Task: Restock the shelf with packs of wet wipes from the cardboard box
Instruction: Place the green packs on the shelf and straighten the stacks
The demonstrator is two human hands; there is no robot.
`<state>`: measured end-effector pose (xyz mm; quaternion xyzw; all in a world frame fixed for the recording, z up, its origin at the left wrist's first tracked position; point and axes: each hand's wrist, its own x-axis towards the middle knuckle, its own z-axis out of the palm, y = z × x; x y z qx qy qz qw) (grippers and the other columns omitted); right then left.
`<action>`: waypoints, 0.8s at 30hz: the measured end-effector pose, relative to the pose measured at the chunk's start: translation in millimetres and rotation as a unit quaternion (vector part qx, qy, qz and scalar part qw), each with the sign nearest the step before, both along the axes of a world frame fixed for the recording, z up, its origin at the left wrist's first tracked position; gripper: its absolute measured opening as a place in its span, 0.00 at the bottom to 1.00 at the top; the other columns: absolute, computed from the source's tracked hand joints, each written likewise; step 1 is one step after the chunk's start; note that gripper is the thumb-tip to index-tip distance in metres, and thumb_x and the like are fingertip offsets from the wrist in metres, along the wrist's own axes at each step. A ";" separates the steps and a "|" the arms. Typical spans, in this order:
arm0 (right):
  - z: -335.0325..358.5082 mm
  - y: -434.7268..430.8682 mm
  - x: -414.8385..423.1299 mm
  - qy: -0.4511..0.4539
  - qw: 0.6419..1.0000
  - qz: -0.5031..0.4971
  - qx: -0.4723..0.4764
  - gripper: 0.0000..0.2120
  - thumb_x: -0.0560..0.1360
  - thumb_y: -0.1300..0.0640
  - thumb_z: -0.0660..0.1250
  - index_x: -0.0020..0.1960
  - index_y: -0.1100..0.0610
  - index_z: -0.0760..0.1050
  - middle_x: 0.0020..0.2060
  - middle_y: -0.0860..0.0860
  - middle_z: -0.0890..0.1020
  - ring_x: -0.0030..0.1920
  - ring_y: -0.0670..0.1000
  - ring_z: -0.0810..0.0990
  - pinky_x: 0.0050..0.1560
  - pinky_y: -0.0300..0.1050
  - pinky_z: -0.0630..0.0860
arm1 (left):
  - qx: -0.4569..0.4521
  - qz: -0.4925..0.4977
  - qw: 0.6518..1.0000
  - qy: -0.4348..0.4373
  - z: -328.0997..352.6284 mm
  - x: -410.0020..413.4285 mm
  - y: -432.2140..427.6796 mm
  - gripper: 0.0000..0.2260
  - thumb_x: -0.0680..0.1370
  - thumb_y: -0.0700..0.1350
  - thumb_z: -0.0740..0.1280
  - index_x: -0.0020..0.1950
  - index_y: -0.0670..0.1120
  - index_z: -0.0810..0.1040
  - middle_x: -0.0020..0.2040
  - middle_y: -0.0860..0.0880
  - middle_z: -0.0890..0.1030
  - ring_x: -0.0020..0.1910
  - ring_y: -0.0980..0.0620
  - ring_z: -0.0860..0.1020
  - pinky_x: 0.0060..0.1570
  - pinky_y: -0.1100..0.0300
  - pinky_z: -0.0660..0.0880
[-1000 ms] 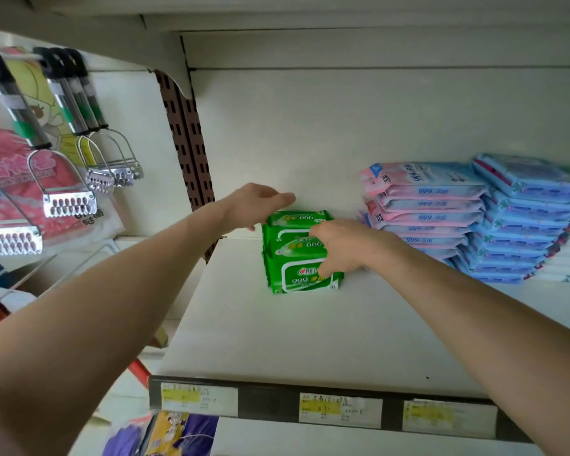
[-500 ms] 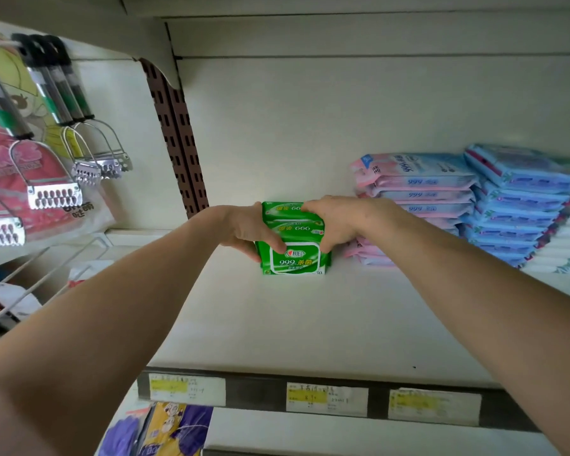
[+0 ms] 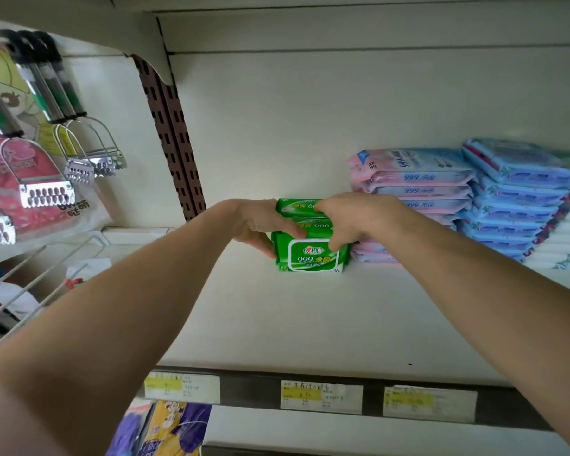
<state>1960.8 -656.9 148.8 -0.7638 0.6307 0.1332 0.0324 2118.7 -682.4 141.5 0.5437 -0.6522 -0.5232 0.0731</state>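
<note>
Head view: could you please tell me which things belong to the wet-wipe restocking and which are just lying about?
Part of the job: green wipe packs, stacked; left hand and right hand, gripping their sides; shelf under them.
Just about: pink packs, blue packs, hanging metal tools, price labels.

Green wet-wipes packs: front label reads 心相印, then "999 杀菌", with a small line 卫生湿巾 beneath. Packs above it show "999" upside down. Pink packs: "999" in blue on each edge; following characters unclear. Price labels on shelf rail: print illegible. Pink bag, left: characters blurred.
</note>
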 end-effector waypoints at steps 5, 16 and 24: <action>4.8 8.9 2.2 0.033 0.997 0.024 -0.063 0.17 0.70 0.56 0.71 0.57 0.57 0.73 0.46 0.52 0.77 0.45 0.54 0.76 0.42 0.45 0.68 | -0.159 -0.001 0.982 -0.103 4.9 -1.3 -3.8 0.34 0.73 0.47 0.74 0.75 0.50 0.62 0.66 0.44 0.72 0.55 0.45 0.76 0.48 0.53 0.78; -3.9 9.0 4.4 -0.028 0.996 0.029 -0.080 0.11 0.71 0.62 0.68 0.53 0.57 0.76 0.49 0.54 0.79 0.47 0.55 0.79 0.47 0.48 0.78 | -0.312 -0.095 0.901 -0.287 -2.8 -10.3 12.0 0.15 0.74 0.43 0.69 0.59 0.45 0.70 0.54 0.45 0.73 0.47 0.46 0.72 0.38 0.57 0.70; -12.8 29.1 -0.8 -0.074 0.986 0.029 -0.146 0.14 0.74 0.63 0.65 0.59 0.55 0.76 0.54 0.54 0.78 0.52 0.56 0.78 0.47 0.45 0.72 | -0.352 0.012 0.881 -0.317 -14.3 -17.2 43.7 0.17 0.77 0.43 0.62 0.66 0.47 0.68 0.61 0.44 0.69 0.49 0.44 0.75 0.48 0.53 0.72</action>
